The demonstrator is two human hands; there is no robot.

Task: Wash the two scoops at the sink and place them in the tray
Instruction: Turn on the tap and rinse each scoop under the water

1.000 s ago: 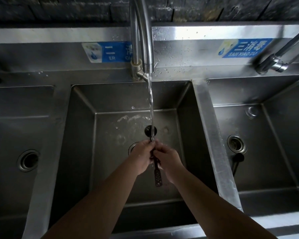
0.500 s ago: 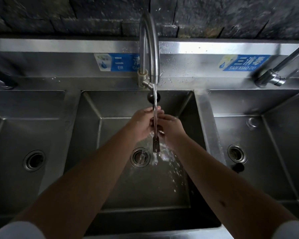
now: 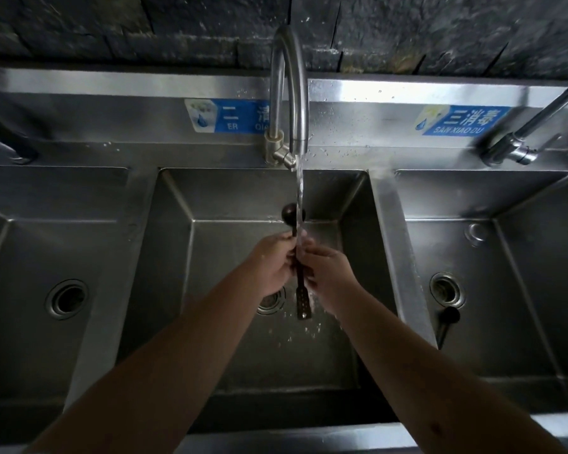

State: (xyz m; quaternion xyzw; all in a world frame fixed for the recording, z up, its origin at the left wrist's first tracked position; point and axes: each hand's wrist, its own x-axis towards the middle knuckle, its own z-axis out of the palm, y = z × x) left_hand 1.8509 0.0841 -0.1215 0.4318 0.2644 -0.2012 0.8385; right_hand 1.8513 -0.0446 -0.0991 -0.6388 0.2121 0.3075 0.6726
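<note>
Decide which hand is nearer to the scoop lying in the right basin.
Right. The right hand is over the middle basin, beside the divider; the left hand is farther from that scoop.

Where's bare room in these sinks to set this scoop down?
The left basin is bare around its drain. The right basin is open behind its drain, but the second scoop lies in front. The middle basin is crowded: both hands grip the scoop under running water.
</note>
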